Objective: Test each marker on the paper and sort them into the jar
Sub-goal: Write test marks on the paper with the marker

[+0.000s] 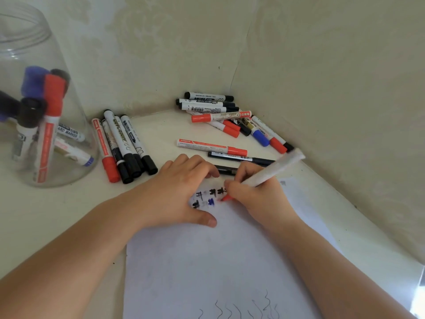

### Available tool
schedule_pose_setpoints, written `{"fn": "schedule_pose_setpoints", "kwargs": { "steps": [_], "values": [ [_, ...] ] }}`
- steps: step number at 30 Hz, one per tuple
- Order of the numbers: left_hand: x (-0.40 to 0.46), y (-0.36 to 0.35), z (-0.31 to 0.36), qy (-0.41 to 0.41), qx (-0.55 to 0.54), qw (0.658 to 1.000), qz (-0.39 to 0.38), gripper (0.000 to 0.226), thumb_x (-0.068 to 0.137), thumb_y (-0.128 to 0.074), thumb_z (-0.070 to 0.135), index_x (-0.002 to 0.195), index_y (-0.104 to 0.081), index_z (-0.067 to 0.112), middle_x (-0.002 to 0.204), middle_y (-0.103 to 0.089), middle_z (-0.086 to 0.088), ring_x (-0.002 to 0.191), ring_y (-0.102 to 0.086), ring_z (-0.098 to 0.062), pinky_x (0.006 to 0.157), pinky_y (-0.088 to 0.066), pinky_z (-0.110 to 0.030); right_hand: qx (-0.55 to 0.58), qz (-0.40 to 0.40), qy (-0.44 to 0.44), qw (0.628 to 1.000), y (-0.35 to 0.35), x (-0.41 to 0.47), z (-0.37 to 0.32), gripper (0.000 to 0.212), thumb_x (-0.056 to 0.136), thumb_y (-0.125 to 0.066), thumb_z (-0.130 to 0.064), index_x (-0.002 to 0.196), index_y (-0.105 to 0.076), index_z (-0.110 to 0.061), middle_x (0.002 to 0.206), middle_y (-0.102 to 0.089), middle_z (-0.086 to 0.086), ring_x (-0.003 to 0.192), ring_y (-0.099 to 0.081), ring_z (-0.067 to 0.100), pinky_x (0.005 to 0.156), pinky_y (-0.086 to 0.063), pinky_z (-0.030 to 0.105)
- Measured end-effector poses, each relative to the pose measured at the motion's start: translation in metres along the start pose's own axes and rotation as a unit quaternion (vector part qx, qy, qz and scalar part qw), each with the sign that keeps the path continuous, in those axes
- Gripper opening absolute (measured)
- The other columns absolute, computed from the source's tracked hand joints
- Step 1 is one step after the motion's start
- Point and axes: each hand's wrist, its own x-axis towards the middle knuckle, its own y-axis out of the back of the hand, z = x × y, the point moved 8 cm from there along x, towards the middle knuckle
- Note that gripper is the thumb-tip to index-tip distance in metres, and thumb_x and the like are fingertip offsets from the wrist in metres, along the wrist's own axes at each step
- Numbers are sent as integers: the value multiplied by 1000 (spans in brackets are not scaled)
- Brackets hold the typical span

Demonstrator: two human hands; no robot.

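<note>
Head view: the right hand (250, 194) grips a white-barrelled red marker (264, 174), fingers curled tight round the barrel near the tip, the red tip touching the paper (207, 261) just beside rows of black and blue test marks (208, 196). The left hand (181, 192) lies flat on the paper's upper edge, fingers relaxed and spread, holding nothing. A clear jar (34, 100) stands at far left with several markers inside. Five capped markers (124, 148) lie side by side near the jar. A loose pile of markers (230, 118) sits in the corner, three more between pile and hands. All rest on the white tabletop (69, 215).
</note>
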Motion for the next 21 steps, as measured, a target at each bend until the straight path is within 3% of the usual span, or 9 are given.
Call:
{"fn": "schedule_pose_setpoints", "kwargs": {
  "steps": [3, 5, 8, 10, 14, 21],
  "values": [
    [-1, 5, 3, -7, -11, 1000, 15, 84, 57, -58, 74, 125, -29, 33, 108, -31, 21, 99, -26, 1, 80, -22, -20, 178, 60, -12, 982, 20, 1, 4, 30, 81, -67, -13, 58, -49, -19, 50, -52, -4, 47, -42, 6, 45, -35, 16],
    [-2, 8, 2, 2, -55, 998, 31, 78, 64, -53, 70, 128, -26, 34, 106, -34, 22, 101, -28, 3, 84, -25, -18, 226, 64, -10, 972, 26, 1, 2, 28, 77, -71, -20, 60, -50, -17, 54, -56, -1, 47, -42, 7, 44, -33, 16],
    [-3, 14, -4, 27, -136, 987, 78, 41, 89, -49, 36, 126, -32, 33, 109, -40, 27, 103, -35, 8, 86, -29, -9, 221, 24, 14, 975, 22, 1, -6, 29, 68, -77, -21, 58, -51, -16, 46, -48, -6, 41, -34, 6, 41, -29, 16],
    [-4, 18, -5, 33, -146, 984, 96, 36, 93, -44, 16, 125, -36, 29, 109, -47, 24, 99, -41, 9, 78, -32, -4, 212, -10, 25, 977, 14, -1, -10, 21, 66, -75, -17, 58, -56, -19, 45, -45, -9, 40, -33, 4, 40, -29, 15],
    [-4, 23, -1, 21, -129, 985, 116, 35, 91, -50, 14, 121, -39, 29, 106, -60, 16, 87, -51, 9, 73, -38, -7, 216, -75, 53, 972, 1, -6, -18, 4, 73, -68, -20, 71, -67, -17, 58, -58, -1, 51, -48, 10, 47, -39, 19],
    [-5, 22, 1, 2, -126, 985, 119, 34, 90, -53, 13, 119, -42, 27, 110, -61, 14, 100, -52, 0, 82, -39, -11, 235, -67, 42, 969, 2, -6, -14, 26, 83, -52, -27, 73, -71, -13, 59, -60, 4, 53, -49, 13, 47, -40, 21]
  ]
}}
